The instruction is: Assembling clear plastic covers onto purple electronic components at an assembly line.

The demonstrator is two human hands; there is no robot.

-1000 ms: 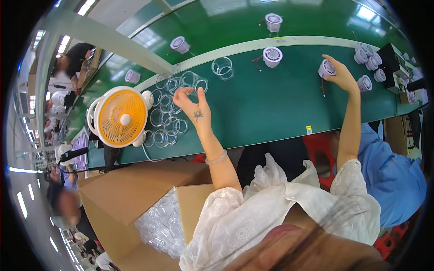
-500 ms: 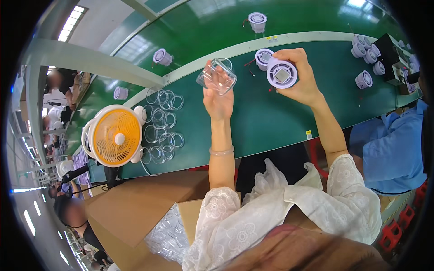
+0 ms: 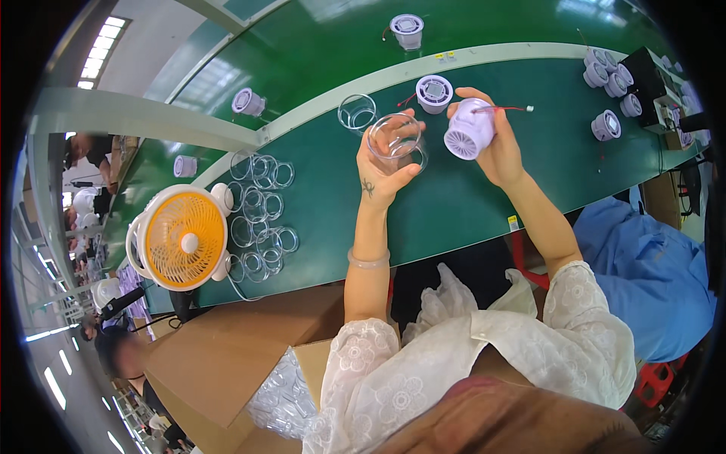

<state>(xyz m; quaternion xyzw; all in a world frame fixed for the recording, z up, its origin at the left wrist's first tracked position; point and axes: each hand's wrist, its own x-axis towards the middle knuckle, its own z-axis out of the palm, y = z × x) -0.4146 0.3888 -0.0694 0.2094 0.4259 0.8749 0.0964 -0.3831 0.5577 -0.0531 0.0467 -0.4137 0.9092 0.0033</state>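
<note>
My left hand (image 3: 382, 170) holds a clear round cup (image 3: 395, 136), its open rim tipped up, with fingers behind it and the thumb near its lower end. A second clear cup (image 3: 356, 112) is on the bench just beyond that hand's left side. My right hand (image 3: 501, 151) grips a lilac round housing (image 3: 470, 130) from its right side. The ribbed end of this housing faces down toward me, and a red wire with a white plug sticks out to the right. Another lilac housing (image 3: 434, 94) stands between and beyond both hands, its red wire trailing left.
Clear cups (image 3: 259, 204) stand clustered on the green bench (image 3: 325, 219), beside an orange and white fan (image 3: 187, 238). Several lilac housings (image 3: 606, 125) sit at the right near a black box (image 3: 649, 83). An open carton (image 3: 234, 356) holds bagged clear cups. A blue-clothed person (image 3: 643, 280) is at right.
My right hand has turned the lilac housing over, so its ribbed end shows instead of its face. My left hand has shifted right and tilted the cup, bringing the two nearer each other.
</note>
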